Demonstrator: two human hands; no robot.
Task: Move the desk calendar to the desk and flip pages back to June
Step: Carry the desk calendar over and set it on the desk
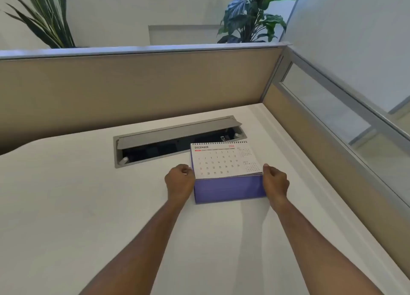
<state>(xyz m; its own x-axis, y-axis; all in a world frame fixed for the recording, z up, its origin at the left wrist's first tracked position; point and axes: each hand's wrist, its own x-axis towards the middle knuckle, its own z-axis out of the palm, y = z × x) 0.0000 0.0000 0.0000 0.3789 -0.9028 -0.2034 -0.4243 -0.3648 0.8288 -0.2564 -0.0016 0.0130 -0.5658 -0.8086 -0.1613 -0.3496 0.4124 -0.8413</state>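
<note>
Desk calendar (224, 161) stands on the desk (88, 206), toward the far right corner, just in front of the open cable tray (177, 139) recessed near the far edge. So the move part looks done, by my read; flipping is what's left.

Top page reads DECEMBER. Spiral binding runs along the top edge, left to right, parallel to the desk's far edge. That's the long axis. Pages hinge on it, so a page has to go up and over the spiral, away from the person. Purple base (228, 189) pokes out below the page stack, flat on the desktop, facing the near edge.

Left hand (179, 178) sits at the calendar's left edge, fingers curled in, touching or pinching the lower left corner of the page stack; can't tell whether it actually grips paper. Right hand (275, 179) sits at the right edge, fingers curled, thumb tip up at the lower right page corner, hand resting against the base side. Looks like a bracing hold, grip on a page not clear.

Calendar lies straight ahead between the two hands, equally near both. Free page edge is the bottom one, closest to the hands, so either can lift from there.

December to June: six pages to turn, judging from the month shown.

Risk: grabbing several sheets at once; light stand sliding toward the tray opening.
</note>
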